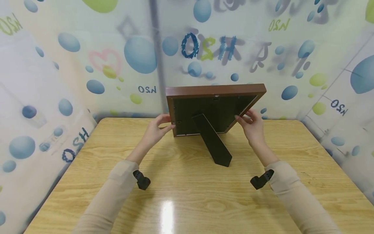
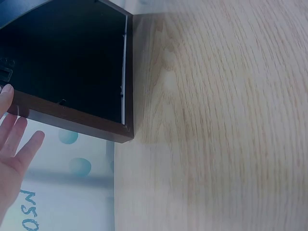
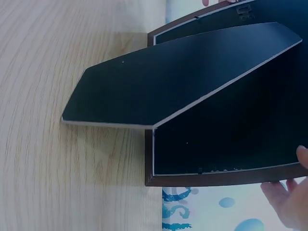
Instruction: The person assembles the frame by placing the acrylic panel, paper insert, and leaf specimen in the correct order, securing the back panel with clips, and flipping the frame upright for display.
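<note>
A brown picture frame (image 1: 216, 90) stands upright near the table's far edge, its black back (image 3: 216, 139) facing me. From the middle of that back, a black easel leg (image 1: 211, 141) slants out and down to the tabletop. My left hand (image 1: 157, 128) pinches the frame's left side, thumb on the back edge and fingers around the outer side. On the opposite side my right hand (image 1: 252, 126) grips the frame the same way, thumb at the back edge. The front of the frame is hidden from every view.
The wooden table (image 1: 187, 201) spreads out before me, with a bright light reflection near its front. Behind it hangs a pale curtain (image 1: 140, 26) with blue and green spots and lettering. Each wrist carries a small black camera (image 1: 142, 180).
</note>
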`<state>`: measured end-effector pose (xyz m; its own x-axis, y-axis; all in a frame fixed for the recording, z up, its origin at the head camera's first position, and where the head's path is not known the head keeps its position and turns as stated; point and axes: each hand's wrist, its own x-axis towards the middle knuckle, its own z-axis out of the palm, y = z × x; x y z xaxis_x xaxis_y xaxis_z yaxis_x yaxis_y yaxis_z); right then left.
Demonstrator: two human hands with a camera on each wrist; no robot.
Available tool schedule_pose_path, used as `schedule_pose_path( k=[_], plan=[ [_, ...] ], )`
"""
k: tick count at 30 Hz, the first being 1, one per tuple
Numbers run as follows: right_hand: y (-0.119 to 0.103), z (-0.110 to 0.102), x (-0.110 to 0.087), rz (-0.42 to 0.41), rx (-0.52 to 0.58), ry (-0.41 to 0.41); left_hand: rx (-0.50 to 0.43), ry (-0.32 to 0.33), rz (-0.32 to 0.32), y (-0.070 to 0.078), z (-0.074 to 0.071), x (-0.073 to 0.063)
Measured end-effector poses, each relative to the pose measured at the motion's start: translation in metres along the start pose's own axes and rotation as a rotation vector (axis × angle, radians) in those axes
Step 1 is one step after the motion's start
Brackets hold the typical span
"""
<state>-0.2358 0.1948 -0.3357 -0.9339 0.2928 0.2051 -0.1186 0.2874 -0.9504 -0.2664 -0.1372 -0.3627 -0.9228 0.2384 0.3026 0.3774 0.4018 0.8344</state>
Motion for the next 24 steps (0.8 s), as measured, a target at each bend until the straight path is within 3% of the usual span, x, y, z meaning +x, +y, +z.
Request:
schedule_pose_path(
  k=[8,16,20,24],
  plan=[
    [-0.001,0.006,0.002,-0.019,-0.009,0.046,0.004,0.019,-0.042,0.001,-0.001,0.002],
    [0.0,0.011,0.004,-0.065,-0.006,-0.003,-0.009,0.05,-0.049,0.0,-0.001,-0.004],
    [0.0,0.012,0.007,-0.087,0.026,-0.056,0.015,0.071,0.009,0.001,0.001,-0.012],
    [0.0,0.012,0.011,-0.117,0.074,-0.112,0.074,0.083,0.119,0.004,0.004,-0.02]
  ],
)
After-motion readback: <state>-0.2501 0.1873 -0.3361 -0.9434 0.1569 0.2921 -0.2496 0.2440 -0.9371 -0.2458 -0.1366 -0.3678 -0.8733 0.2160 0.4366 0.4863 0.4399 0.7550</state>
